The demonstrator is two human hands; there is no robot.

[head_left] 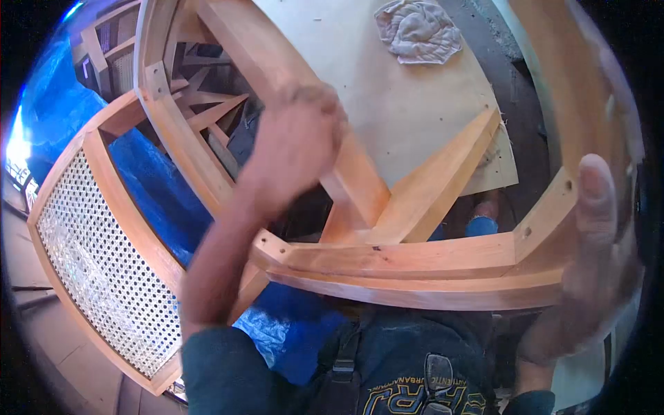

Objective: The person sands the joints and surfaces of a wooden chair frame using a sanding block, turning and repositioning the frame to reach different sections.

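On the far left, a caned panel [100, 270] in its own wooden surround stands tilted beside a blue sheet [155, 183]. Next comes the wooden frame [415, 259], lying in front of the person's torso, its drilled corner block [271, 245] at the near left. The left hand [297, 142] sits over the middle rail [242, 38] of that frame, fingers curled down on the wood; blur hides whether they grasp the rail or press something against it. Right of it, a diagonal brace [443, 176] meets the rail's near end, and beyond lies a crumpled cloth [418, 31] on a pale board [401, 114]. At the far right, the right hand [598, 242] is at the frame's side, thumb straight along the wood; the other fingers are unclear, so I cannot tell their grip.

As for progress, the main members appear joined and the corner blocks fitted. The frame carries no caning or covering; whether its surfaces are finished cannot be judged.
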